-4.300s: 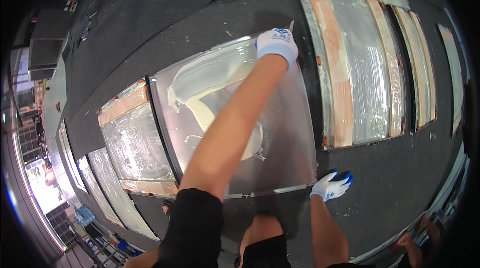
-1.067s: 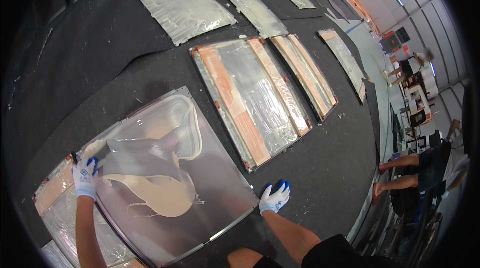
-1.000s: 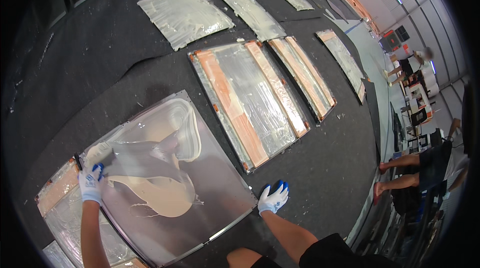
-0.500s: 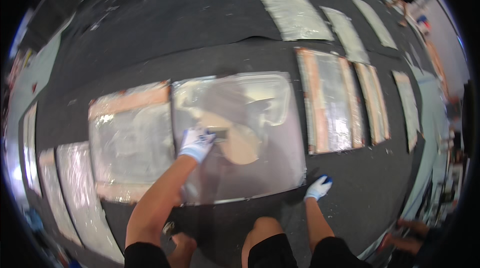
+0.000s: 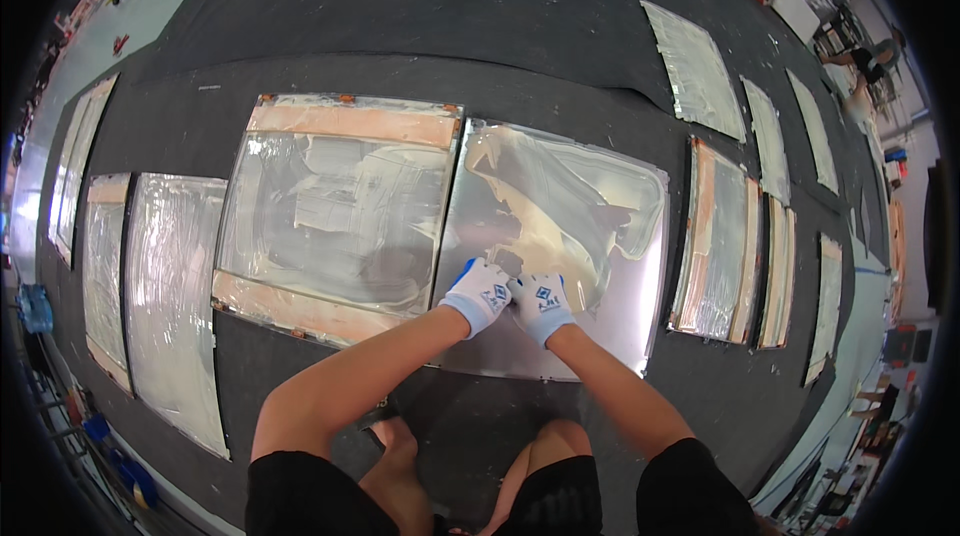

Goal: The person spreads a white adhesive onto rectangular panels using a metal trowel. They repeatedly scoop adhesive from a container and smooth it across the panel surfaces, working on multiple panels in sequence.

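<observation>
Hands: left hand (image 5: 482, 293) and right hand (image 5: 540, 303) now together, grips closed on hidden tool, I judge.
Panel: shiny sheet (image 5: 560, 336), cream paste (image 5: 560, 206) at 12 o'clock.
Change: right hand off floor, joined left.

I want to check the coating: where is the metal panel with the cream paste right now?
In the head view, the metal panel lies centre-right on the black mat, directly under both gloved hands, beside the tape-edged panel on its left.

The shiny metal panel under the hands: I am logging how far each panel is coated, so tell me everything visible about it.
The shiny metal panel is a squarish, reflective silver sheet with rounded corners, lying flat on the dark floor mat. Cream-coloured paste covers its upper part in uneven smears; the lower strip and right side are bare. The gloved left hand and right hand press together on it near the paste's lower edge. Its left edge meets a taped, coated panel.
</observation>
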{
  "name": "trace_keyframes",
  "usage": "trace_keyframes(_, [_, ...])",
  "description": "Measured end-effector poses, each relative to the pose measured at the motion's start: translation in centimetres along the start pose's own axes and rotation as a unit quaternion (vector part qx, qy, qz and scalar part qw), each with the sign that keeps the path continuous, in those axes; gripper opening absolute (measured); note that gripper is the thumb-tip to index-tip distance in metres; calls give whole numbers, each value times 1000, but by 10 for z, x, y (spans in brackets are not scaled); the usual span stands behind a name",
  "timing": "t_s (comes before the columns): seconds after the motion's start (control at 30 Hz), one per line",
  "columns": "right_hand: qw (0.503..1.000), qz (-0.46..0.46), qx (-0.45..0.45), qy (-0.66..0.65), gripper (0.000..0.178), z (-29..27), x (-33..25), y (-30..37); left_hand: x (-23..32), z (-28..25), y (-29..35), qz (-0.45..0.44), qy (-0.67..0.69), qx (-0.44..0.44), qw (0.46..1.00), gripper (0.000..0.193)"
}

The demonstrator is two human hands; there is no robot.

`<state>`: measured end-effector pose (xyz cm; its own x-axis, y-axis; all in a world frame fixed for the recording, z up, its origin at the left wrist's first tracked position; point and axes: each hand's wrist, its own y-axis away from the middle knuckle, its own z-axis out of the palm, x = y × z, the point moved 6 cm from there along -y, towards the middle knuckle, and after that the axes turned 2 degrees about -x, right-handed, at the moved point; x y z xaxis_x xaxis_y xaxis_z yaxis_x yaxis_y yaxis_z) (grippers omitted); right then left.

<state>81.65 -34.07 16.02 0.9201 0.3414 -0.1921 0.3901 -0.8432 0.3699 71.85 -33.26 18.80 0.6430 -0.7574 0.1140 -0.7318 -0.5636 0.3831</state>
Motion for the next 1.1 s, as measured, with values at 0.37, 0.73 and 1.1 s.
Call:
trace_keyframes(0.37, [992, 18, 48, 115, 24, -80, 68, -111, -11, 52, 208, -206, 496, 246, 807, 29])
trace_keyframes(0.73, [976, 65, 31, 205, 29, -116, 85, -225, 3, 138, 302, -297, 511, 209, 779, 25])
trace_keyframes(1.1, [983, 146, 49, 98, 29, -108, 141, -219, -186, -15, 172, -151, 156, 298, 930, 27])
